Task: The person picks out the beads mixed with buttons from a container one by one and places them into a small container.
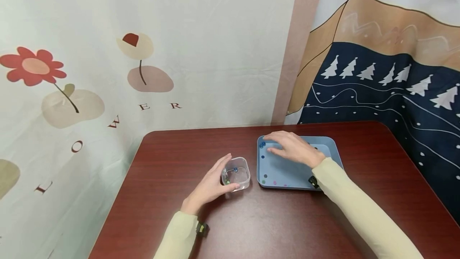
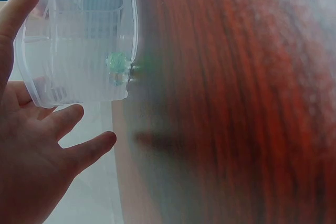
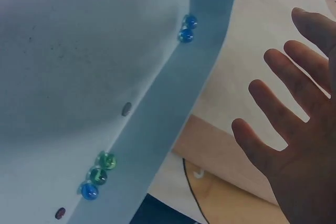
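Note:
My left hand (image 1: 206,189) holds a small clear plastic container (image 1: 245,163) at its left side, with the thumb at the front and a finger at the back corner. Inside the container lie a blue marble (image 1: 235,169) and a green marble (image 2: 118,62). My right hand (image 1: 296,150) hovers over the blue tray (image 1: 287,177) with its fingers spread and nothing held; the right wrist view shows the same hand (image 3: 307,114) beyond the rim. Blue marbles (image 3: 186,35) and green marbles (image 3: 106,160) line the tray's far wall, partly hidden by this hand in the head view.
Small flat dark pieces (image 3: 126,109) and pink and green bits (image 1: 274,182) lie in the tray. Everything stands on a dark red wooden table (image 1: 172,171). Behind its far edge hangs a printed curtain (image 1: 215,51). Dark bands with devices circle both wrists.

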Available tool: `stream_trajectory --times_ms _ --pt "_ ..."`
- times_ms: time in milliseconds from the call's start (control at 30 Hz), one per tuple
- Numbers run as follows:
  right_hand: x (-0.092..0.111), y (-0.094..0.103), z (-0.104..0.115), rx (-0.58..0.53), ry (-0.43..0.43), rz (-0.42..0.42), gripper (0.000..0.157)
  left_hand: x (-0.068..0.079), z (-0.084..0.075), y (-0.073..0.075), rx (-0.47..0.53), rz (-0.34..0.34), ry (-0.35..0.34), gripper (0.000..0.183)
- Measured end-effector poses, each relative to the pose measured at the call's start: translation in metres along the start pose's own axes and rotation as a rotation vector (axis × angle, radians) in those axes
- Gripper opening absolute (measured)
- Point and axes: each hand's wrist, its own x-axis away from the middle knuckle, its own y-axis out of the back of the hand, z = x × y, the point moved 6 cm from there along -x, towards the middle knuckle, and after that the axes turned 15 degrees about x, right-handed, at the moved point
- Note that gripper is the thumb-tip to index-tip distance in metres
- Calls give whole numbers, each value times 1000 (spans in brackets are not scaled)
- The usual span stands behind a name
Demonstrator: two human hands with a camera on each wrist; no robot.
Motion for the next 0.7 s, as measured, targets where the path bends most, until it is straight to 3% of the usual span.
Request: stream_trajectory --times_ms 700 --pt "-21 -38 -15 -102 -68 123 40 0 2 0 10 -7 -16 97"
